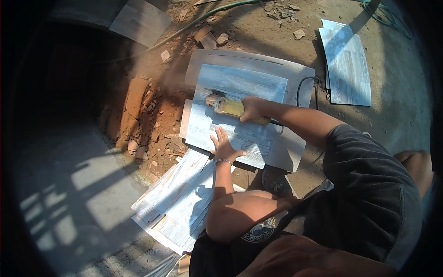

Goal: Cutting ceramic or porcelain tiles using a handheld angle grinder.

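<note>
While a loose stack of wood-grain strips (184, 187) is being striped by sun and shade beside the bent knee (226, 217), the square tile (251, 138) just beyond is being pinned by the left hand (225, 148): open, palm down, fingers spread. It is apparently being pressed this way so that slipping is prevented. And here, over the tile's left half, a yellow angle grinder (228, 107) is being gripped by the right hand (253, 109), fingers closed around the body, its dark disc (218, 93) being held well away from the legs, presumably for safety. Whether the disc is touching the streaky, pale blue-grey surface cannot be told. Underneath, a flat, dull brown board (249, 58) is being used, it seems, as a rest, while the black cord (299, 90) is being looped out to the right, likely clear of the disc. Farther out, crumbly red rubble (143, 108) is being veiled by dusty haze; rectangular wood-grain panels (348, 69) are being sunlit on the right; and beyond, a pale sheet (140, 22) is being skirted by a slim, curving hose (221, 10).
</note>
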A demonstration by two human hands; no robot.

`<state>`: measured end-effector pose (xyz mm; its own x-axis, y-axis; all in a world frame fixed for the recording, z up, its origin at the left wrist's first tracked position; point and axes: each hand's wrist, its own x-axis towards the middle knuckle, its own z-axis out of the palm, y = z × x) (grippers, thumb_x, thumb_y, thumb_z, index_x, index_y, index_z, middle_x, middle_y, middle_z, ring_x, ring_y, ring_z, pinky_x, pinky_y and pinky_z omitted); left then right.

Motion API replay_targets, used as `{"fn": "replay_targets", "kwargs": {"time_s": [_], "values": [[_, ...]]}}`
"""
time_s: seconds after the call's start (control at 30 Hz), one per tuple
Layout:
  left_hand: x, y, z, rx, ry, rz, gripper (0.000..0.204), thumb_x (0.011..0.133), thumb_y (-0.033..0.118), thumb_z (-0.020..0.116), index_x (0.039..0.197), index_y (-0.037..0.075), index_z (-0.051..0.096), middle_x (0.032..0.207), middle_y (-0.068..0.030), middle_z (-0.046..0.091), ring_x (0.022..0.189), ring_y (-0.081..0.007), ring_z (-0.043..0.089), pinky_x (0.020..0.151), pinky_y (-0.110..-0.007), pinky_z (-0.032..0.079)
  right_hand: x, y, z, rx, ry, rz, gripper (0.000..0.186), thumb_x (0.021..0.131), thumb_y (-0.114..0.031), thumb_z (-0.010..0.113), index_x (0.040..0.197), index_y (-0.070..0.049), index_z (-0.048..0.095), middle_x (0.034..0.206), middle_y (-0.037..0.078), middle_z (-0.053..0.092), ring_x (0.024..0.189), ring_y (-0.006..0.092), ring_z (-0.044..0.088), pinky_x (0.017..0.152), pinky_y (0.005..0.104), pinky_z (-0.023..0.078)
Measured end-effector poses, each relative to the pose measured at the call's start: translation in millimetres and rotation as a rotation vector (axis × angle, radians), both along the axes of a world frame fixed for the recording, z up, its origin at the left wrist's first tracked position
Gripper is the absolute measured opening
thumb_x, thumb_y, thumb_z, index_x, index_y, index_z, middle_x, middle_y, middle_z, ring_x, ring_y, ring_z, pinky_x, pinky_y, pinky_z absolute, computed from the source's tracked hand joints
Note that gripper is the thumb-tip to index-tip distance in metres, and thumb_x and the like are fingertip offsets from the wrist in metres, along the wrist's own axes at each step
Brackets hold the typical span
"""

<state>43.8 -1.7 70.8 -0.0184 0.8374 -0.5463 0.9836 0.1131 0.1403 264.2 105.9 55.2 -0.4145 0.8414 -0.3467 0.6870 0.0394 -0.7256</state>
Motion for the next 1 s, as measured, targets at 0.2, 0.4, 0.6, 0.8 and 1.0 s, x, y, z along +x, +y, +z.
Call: {"fn": "replay_targets", "kwargs": {"time_s": [0.2,0.4,0.6,0.8,1.0], "values": [[0.4,1.3,-4.3,0.006,-0.003,0.004,0.157,0.049,0.039,0.101,0.165,0.012,-0.002,0.174,-0.0102,-0.003,0.158,-0.0423,-0.001,0.112,-0.079,0.023,6.7,-4.5,-8.5,0.027,0.028,-0.003,0.062,0.068,-0.042,0.081,0.101,0.01,0.073,0.099,0.028,0.073,0.097,0.0385,0.072,0.084,0.0444,0.057],[-1.2,1.1,-8.7,0.007,0.017,-0.003,0.158,0.049,0.04,0.101,0.165,0.012,-0.003,0.174,-0.0105,-0.003,0.158,-0.043,-0.001,0.111,-0.079,0.024,14.6,-9.0,-11.7,0.047,0.016,0.006,0.062,0.065,-0.041,0.079,0.1,0.01,0.073,0.096,0.028,0.073,0.092,0.0374,0.073,0.081,0.0445,0.058],[-0.8,2.0,-12.1,0.008,0.03,-0.023,0.158,0.049,0.041,0.101,0.164,0.011,-0.003,0.173,-0.0117,-0.004,0.157,-0.0446,-0.001,0.111,-0.08,0.025,25.0,-14.5,-12.7,-0.01,0.003,0.023,0.061,0.064,-0.041,0.08,0.101,0.007,0.074,0.096,0.027,0.074,0.092,0.037,0.073,0.082,0.0436,0.058],[1.6,3.5,-12.0,-0.021,0.055,-0.024,0.158,0.05,0.043,0.1,0.164,0.01,-0.004,0.173,-0.0135,-0.005,0.157,-0.0454,-0.003,0.112,-0.08,0.024,33.0,-22.1,-15.2,-0.017,0.028,-0.006,0.059,0.064,-0.04,0.08,0.1,0.007,0.074,0.096,0.026,0.074,0.093,0.036,0.073,0.082,0.0433,0.058],[5.6,3.4,-9.4,-0.029,0.076,-0.031,0.161,0.049,0.042,0.101,0.163,0.008,-0.007,0.173,-0.0147,-0.007,0.156,-0.0459,-0.004,0.112,-0.079,0.024,41.2,-27.3,-9.5,-0.073,0.032,0.003,0.063,0.064,-0.038,0.081,0.105,0.008,0.072,0.102,0.027,0.073,0.097,0.0352,0.073,0.085,0.0424,0.057]]}}
